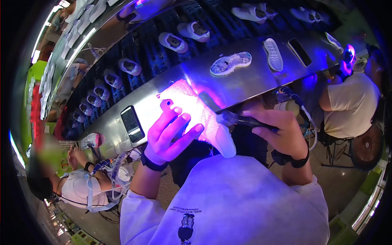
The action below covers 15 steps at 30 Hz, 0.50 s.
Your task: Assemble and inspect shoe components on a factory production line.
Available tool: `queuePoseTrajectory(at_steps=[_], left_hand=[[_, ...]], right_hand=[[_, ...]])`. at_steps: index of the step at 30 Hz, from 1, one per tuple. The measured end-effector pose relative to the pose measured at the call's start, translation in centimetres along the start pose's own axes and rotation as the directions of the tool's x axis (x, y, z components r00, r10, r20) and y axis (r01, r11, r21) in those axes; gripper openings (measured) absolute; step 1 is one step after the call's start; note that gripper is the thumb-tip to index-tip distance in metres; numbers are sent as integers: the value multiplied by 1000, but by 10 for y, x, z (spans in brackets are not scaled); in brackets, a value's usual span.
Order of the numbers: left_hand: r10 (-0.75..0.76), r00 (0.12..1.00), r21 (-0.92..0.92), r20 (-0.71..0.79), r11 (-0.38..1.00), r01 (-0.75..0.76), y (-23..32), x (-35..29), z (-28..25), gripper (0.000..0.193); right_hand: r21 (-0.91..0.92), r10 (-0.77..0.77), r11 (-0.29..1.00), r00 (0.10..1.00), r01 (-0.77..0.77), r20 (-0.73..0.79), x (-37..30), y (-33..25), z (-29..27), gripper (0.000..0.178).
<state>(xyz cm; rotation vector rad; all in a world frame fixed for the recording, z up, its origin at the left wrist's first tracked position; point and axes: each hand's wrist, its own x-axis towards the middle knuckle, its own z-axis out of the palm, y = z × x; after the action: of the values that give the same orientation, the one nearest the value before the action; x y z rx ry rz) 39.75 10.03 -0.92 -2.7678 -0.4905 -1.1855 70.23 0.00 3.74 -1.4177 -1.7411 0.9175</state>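
A pale shoe lies slanted across the near edge of the metal bench, one end pointing toward me. Glaring violet light washes out its far part. My left hand grips the shoe from its left side, fingers bent against it; the exact contact is lost in the glare. In my right hand is a brush with a dark handle. Its grey bristles touch or nearly touch the shoe's right side; I cannot tell which.
On the metal bench lie a phone, a glue-marked sole, a white sole and another phone. Beyond, several shoes sit on a dark conveyor. Co-workers sit at left and right.
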Motion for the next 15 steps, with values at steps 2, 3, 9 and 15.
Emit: queuePoseTrajectory(at_steps=[2, 3, 9, 15], left_hand=[[16, 1000, 13, -14, 1000, -16, -5, 2, 1, 43], [-4, 1000, 11, -3, 1000, 4, -5, 1, 0, 42], [-309, 938, -191, 157, 922, 336, -27, -7, 9, 59], [-747, 610, -202, 264, 576, 792, -137, -29, 48, 69]], right_hand=[[69, 48, 996, 998, -50, 28, 0, 3, -2, 47], [65, 50, 996, 998, -53, 40, 0, 3, -4, 47], [119, 288, 946, 951, -301, 109, -3, 31, 7, 42], [109, 409, 909, 912, -402, -40, 0, 76, 20, 45]])
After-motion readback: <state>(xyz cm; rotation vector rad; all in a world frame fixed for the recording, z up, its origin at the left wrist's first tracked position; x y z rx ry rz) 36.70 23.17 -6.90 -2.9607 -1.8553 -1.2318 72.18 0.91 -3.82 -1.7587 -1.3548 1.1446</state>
